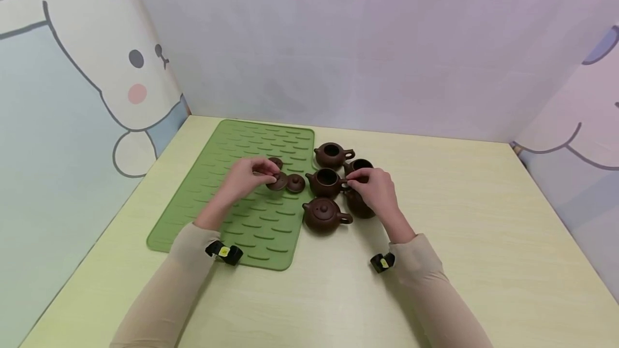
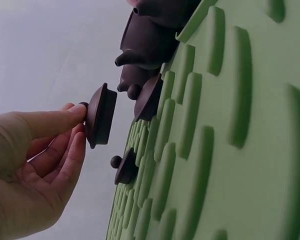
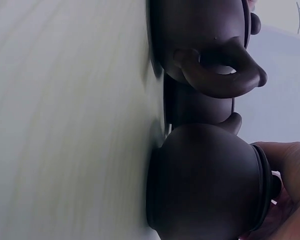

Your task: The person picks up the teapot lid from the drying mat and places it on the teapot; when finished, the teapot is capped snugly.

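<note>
My left hand (image 1: 245, 179) pinches a dark brown teapot lid (image 2: 101, 117) by its round knob, raised above the green mat (image 1: 232, 208). Two other lids lie on the mat beside it, one nearer the teapots (image 1: 295, 183) and one farther back (image 1: 275, 162). My right hand (image 1: 377, 189) grips the handle of the lidless middle teapot (image 1: 325, 187) with thumb and finger. Under that hand stands another teapot (image 3: 205, 175), partly hidden in the head view. In the right wrist view, it covers most of the fingers.
A lidded teapot (image 1: 323, 218) stands in front of the middle one. Behind are two lidless teapots, one at the back (image 1: 331, 157) and one partly hidden by the right hand (image 1: 360, 165). Printed walls border the pale wooden table (image 1: 464, 230).
</note>
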`<state>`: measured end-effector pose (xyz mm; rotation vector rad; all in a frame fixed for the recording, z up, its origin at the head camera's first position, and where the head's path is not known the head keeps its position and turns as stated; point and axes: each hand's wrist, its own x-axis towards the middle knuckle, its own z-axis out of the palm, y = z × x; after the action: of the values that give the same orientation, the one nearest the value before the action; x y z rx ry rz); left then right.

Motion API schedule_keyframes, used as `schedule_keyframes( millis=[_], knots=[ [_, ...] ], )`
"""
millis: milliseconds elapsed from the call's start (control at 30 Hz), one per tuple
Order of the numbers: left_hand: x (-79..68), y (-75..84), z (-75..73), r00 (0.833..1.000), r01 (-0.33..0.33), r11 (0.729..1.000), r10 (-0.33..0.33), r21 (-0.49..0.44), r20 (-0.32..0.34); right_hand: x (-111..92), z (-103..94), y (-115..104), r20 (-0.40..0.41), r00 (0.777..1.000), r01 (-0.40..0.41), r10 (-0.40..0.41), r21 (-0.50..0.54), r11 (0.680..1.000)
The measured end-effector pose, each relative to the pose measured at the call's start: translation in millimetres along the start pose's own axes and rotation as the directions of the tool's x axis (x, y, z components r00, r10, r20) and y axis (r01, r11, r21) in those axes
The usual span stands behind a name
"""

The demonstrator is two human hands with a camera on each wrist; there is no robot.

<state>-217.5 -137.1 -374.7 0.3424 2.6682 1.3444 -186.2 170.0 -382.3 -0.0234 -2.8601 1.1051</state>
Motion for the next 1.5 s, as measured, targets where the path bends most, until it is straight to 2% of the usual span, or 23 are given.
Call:
schedule_keyframes(
  millis=[200,433,700,933,1500],
  knots=[
    [6.1,6.4,4.2,0.999,-0.035,0.999,0.035,0.003,-0.008,0,0.8,0,-0.006,1.000,0.001,-0.001,-0.005,1.000],
    [15.2,17.9,12.8,0.998,-0.065,0.996,0.065,-0.064,0.000,-1,1.0,1,-0.008,1.000,-0.002,0.002,-0.003,1.000],
    [25.9,32.2,24.1,0.995,-0.092,0.992,0.094,-0.091,0.015,-1,1.0,1,-0.016,1.000,0.003,-0.003,-0.009,1.000],
    [32.6,41.5,33.5,0.990,-0.137,0.988,0.138,-0.069,0.012,-1,1.4,1,-0.017,1.000,0.011,-0.011,-0.006,1.000],
    [41.1,56.0,54.4,0.985,-0.164,0.982,0.169,-0.095,0.042,0,2.3,1,-0.023,1.000,0.005,-0.005,-0.010,1.000]
  ],
)
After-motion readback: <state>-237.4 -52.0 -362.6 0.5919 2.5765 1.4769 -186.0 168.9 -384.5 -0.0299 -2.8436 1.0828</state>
